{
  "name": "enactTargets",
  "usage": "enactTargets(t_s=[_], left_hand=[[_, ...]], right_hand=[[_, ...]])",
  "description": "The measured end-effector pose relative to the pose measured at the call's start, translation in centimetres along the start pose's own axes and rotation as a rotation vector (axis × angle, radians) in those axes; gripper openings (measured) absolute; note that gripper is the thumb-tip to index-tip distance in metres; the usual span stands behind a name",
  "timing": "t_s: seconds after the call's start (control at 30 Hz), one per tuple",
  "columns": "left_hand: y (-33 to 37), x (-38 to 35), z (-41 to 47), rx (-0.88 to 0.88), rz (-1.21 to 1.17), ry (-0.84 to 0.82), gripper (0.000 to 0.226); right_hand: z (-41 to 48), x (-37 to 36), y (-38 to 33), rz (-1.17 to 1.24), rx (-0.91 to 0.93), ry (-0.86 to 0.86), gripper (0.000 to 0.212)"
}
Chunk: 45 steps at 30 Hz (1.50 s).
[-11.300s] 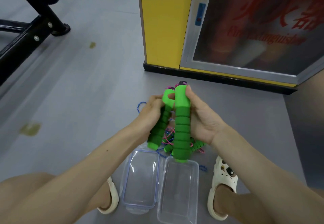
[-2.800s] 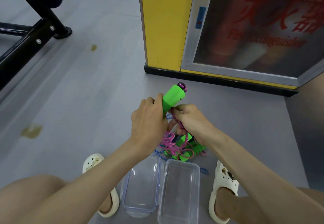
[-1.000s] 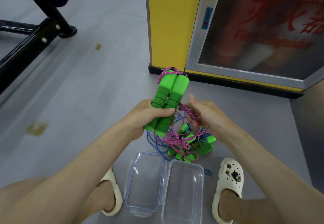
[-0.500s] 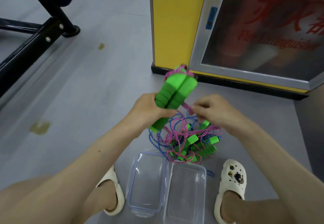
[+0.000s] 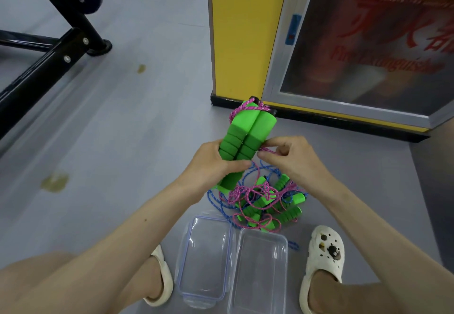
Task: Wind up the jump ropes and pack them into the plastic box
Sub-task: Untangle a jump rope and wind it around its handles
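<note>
Left hand [image 5: 216,163]: centre of frame, fingers and thumb curled round the two green handles [image 5: 245,136], gripping them about halfway down.
Right hand [image 5: 292,158]: just right of the handles. Thumb and forefinger pinch the pink rope [image 5: 266,150] right beside them, and the other fingers are loosely curled.
Green handles: held side by side and touching, off the floor, top ends tilted toward the upper right of the frame, bottom ends sticking out under the left hand.
Pink rope: loops over the top ends of the handles. From the pinch it drops into the pile below.
Rope pile [image 5: 267,200]: on the floor just below both hands, with more green foam handles tangled in pink rope and blue rope [image 5: 211,198]. It lies just above the box in the frame.
Plastic box [image 5: 260,272]: bottom centre, clear, on the floor between the feet, open side up.
Lid [image 5: 206,259]: clear with a bluish rim, flat on the floor just left of the box. Cannot tell whether the edges touch.
Feet: white clog [image 5: 324,252] at lower right, beige slipper [image 5: 159,279] at lower left.
Floor [image 5: 122,141]: grey, with a few yellowish stains at left.
Background: yellow cabinet [image 5: 245,31] with a glass door [image 5: 368,43] at upper right, black metal frame [image 5: 49,50] at upper left.
</note>
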<state>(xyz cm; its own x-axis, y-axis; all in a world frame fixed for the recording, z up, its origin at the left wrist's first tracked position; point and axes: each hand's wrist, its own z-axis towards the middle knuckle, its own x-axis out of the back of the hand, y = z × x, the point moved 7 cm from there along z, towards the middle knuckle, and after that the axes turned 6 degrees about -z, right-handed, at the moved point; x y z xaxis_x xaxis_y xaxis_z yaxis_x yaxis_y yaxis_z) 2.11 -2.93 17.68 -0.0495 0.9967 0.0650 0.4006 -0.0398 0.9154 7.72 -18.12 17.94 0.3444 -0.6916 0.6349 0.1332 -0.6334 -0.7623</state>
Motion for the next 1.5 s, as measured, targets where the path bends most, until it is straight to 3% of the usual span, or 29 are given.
enactTargets(t_s=[0.13,0.3,0.53,0.77,0.87,0.97,1.07,1.17,1.23,1.3,1.4,1.5], left_hand=[[-0.5,0.9,0.6,-0.072,0.139,0.146,0.017],[0.1,1.8,0.5,-0.180,0.729,0.357,0.025],[1.2,0.0,-0.1,-0.349,1.183,0.453,0.020],[0.9,-2.6,-0.6,-0.647,1.461,0.561,0.040],[0.5,-3.4,-0.3,-0.683,1.472,0.568,0.042],[-0.1,-3.6,0.3,-0.707,1.422,0.545,0.053],[-1.2,-4.0,0.7,-0.649,1.218,0.358,0.070],[-1.4,-3.6,1.3,-0.360,0.660,0.083,0.067],[-1.4,-2.7,1.9,-0.148,0.300,0.031,0.051],[-1.5,-1.8,2.2,0.025,0.118,-0.003,0.051],[-2.8,-2.7,1.5,0.277,-0.073,-0.235,0.057],[-3.3,-3.6,0.7,0.369,-0.228,-0.365,0.047]], right_hand=[[-0.5,-2.0,0.6,0.163,-0.145,-0.123,0.021],[-1.4,-3.4,0.8,0.438,-0.286,-0.256,0.027],[-1.7,-4.5,0.7,0.680,-0.362,-0.350,0.024],[-1.4,-4.5,0.9,0.654,-0.426,-0.248,0.051],[-1.1,-4.0,1.6,0.681,-0.424,-0.184,0.049],[-0.9,-3.6,1.9,0.738,-0.435,-0.117,0.041],[-0.7,-3.1,3.0,0.683,-0.464,-0.060,0.040],[-0.5,-2.8,3.7,0.653,-0.450,-0.049,0.041],[-0.5,-2.9,3.8,0.638,-0.432,-0.078,0.042],[-0.5,-3.2,3.6,0.655,-0.411,-0.140,0.044],[-0.5,-3.6,3.1,0.696,-0.368,-0.217,0.050],[-0.5,-3.5,2.6,0.700,-0.347,-0.236,0.051]])
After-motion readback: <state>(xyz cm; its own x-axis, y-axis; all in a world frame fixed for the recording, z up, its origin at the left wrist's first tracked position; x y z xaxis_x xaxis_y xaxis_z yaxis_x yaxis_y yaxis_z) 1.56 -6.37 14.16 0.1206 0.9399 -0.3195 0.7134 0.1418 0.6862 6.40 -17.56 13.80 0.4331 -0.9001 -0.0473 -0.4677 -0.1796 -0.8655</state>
